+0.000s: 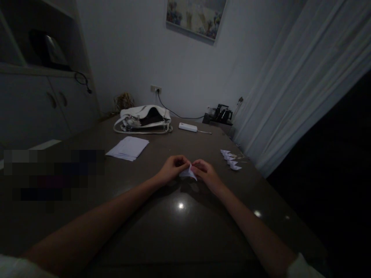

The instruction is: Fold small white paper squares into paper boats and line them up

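Observation:
A small folded piece of white paper [188, 172] lies on the dark table [162, 227] between my hands. My left hand [171, 168] pinches its left side with the fingers curled in. My right hand [206, 172] pinches its right side the same way. A pointed corner of the paper sticks up between my fingertips. Both forearms reach in from the near edge of the table.
A stack of white paper sheets [128, 148] lies to the left. Several small folded paper pieces [231, 159] sit near the right edge. Further back are a white handbag [143, 119], a white power bank [188, 127] with a cable, and a curtain [292, 88] at right.

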`<state>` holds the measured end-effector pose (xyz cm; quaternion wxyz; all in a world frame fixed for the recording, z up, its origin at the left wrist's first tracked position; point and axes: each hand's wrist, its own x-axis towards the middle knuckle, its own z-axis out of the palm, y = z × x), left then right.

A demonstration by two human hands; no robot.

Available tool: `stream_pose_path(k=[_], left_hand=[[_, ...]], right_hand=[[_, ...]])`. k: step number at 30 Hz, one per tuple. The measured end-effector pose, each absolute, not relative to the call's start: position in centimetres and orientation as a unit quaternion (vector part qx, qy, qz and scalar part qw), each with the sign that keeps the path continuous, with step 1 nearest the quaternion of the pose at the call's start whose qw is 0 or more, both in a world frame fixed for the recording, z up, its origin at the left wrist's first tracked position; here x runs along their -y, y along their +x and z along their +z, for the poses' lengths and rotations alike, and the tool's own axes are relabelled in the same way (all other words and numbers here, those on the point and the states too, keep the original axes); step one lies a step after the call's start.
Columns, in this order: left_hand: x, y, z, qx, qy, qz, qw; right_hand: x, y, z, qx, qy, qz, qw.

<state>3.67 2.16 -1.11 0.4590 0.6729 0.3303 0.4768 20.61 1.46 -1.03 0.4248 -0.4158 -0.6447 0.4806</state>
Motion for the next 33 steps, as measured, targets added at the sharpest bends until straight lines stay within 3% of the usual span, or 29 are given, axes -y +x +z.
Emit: stream_pose_path(k=[13,33], left_hand=[[-1.95,3.55,-0.75,-0.358,0.641,0.459,0.5],[-2.41,3.38,-0.84,-0.374,0.674,0.458,0.443]], right_hand=[[-1.09,20.55,-0.59,0.593,-0.403,0.547,0.433],[-1.64,20.83,-1.11,0.638,-0.403,0.479,0.449]])
